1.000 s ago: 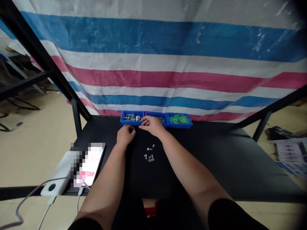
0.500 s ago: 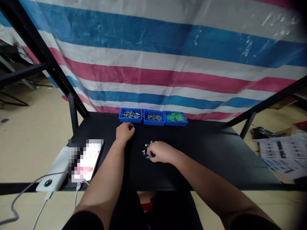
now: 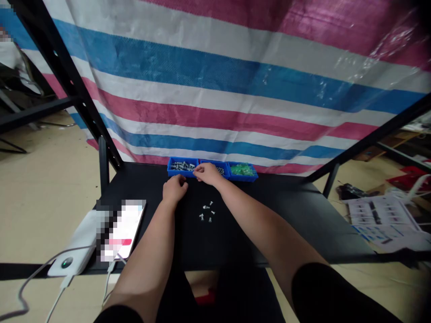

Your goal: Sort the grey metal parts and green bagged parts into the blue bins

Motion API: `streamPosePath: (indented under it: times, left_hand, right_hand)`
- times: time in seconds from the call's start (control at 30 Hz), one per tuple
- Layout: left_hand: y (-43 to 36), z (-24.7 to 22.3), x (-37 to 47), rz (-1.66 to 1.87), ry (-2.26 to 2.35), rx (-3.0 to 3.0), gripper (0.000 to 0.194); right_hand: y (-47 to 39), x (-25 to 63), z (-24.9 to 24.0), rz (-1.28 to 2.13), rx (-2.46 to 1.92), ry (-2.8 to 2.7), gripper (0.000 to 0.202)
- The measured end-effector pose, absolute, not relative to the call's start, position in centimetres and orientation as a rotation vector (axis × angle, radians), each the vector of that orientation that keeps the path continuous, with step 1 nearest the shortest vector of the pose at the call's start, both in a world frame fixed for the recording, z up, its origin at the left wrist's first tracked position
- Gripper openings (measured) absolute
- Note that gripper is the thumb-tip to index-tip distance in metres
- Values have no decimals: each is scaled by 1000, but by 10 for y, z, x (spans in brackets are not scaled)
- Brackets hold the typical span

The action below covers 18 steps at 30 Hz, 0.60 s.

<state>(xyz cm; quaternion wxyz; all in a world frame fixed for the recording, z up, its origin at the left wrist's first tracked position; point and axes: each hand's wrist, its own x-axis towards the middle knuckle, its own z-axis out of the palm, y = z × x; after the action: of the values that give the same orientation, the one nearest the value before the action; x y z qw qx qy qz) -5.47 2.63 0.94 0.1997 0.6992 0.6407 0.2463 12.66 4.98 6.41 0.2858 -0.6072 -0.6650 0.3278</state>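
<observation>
Screws point(image 3: 207, 211), a small loose cluster of pale metal ones, lie on the black table point(image 3: 289, 215) and serve as the marker for everything else. Just beyond them and a little to the left, the left hand point(image 3: 174, 188) rests on the table top, its fingers curled in together; whether anything sits inside the fist cannot be told. Farther beyond the screws, the right hand point(image 3: 208, 174) reaches to the row of blue trays at the table's far edge, its fingers drawn close at the rim where the left tray point(image 3: 182, 166) of grey metal parts meets the middle tray point(image 3: 222, 168); whether they pinch a part is too small to make out. The forearm of that hand passes just to the right of the screws without touching them. Right of the middle tray stands a third tray point(image 3: 243, 170) filled with green pieces. Well to the left of the screws, near the table's front corner, a phone point(image 3: 123, 229) lies flat beside a white power bank point(image 3: 76, 251) with cables hanging off the edge. Behind the trays hangs a striped tarpaulin point(image 3: 215, 89) in blue, white and pink.
</observation>
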Motion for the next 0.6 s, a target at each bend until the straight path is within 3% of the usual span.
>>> streamPosePath:
  times: [0.13,0.3,0.43,0.6]
  left_hand:
    - [26,10,-53,706,1725,1986,23]
    - [17,17,-42,696,1342,2155,24]
    - [-1,30,-29,562,972,2286,28]
    - [-18,46,-23,321,885,2257,37]
  right_hand:
    - [12,163,52,837,-1696,-1870,3]
    - [-31,197,42,998,-1625,-2198,26]
    - [-37,203,23,1069,-1559,-2100,17]
    - [-29,219,3,1148,-1360,-1749,11]
